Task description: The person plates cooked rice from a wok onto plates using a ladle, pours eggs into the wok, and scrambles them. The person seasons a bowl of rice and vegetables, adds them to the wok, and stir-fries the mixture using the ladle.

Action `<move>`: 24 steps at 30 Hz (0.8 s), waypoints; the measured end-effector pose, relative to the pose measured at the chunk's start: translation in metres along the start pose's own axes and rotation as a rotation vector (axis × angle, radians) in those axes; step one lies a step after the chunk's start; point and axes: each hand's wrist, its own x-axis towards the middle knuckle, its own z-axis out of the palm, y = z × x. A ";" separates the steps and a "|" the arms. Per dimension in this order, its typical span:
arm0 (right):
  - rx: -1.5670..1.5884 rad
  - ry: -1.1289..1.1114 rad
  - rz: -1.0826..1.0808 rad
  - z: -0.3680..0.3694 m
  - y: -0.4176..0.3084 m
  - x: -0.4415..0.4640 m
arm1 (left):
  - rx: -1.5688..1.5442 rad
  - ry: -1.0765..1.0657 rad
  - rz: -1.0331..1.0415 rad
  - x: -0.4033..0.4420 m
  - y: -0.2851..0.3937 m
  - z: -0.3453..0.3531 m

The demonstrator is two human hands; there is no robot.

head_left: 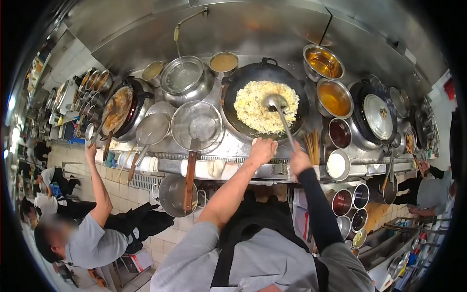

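Observation:
A black wok (228,104) holds a heap of pale yellow food (255,104) that looks like fried rice. My right hand (300,160) is closed round the handle of a metal ladle (285,120), whose bowl rests on the food. At the wok's near edge my left hand (263,150) is closed on a white cloth (255,141), most of it hidden under the fingers. A bundle of thin sticks (312,146) stands just right of my right hand.
Left of the wok lie a strainer (197,125) and a lidded steel pot (183,75). Bowls of amber liquid (334,97) and a lidded wok (378,117) are on the right. A co-worker (99,238) reaches over another wok (116,109) at far left.

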 end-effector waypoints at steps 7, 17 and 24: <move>0.025 -0.185 -0.142 -0.033 0.017 -0.041 | 0.003 -0.020 -0.052 -0.004 0.018 -0.021; 0.375 -0.349 -0.068 -0.054 -0.028 -0.021 | 0.024 0.111 -0.088 -0.005 0.009 0.007; 0.853 -0.846 0.505 -0.255 -0.053 -0.113 | -0.081 0.233 0.054 -0.047 0.114 -0.131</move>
